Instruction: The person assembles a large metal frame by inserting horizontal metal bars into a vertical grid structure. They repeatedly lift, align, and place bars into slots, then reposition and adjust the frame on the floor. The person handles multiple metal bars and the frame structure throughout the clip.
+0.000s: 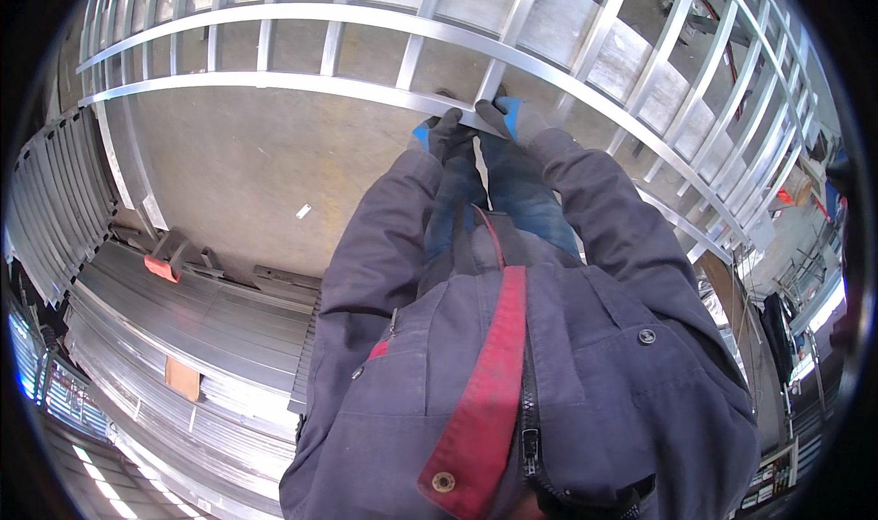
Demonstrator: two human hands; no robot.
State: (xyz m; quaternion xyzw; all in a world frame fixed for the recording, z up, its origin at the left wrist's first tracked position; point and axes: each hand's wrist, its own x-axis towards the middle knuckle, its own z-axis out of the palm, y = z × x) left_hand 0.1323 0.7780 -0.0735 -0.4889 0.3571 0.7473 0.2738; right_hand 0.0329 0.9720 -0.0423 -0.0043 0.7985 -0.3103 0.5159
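A long ladder-like frame of bare silvery metal (366,13) stretches across the space in front of me, its rails bent by the lens and joined by many crossbars. My left hand (444,136), in a black glove with a blue cuff, is closed on the frame's nearest rail (274,80), just above my legs. Close beside it, to the right, my right hand (500,117) in a matching glove grips the same rail near the foot of a crossbar (492,79). The fingers' undersides are hidden.
Concrete floor (265,154) lies beneath the frame, with a small white piece (304,212) on it. At left are stacked ribbed metal lengths (64,200) and long metal profiles (210,305). A red-ended dark metal support (163,268) sits beside them.
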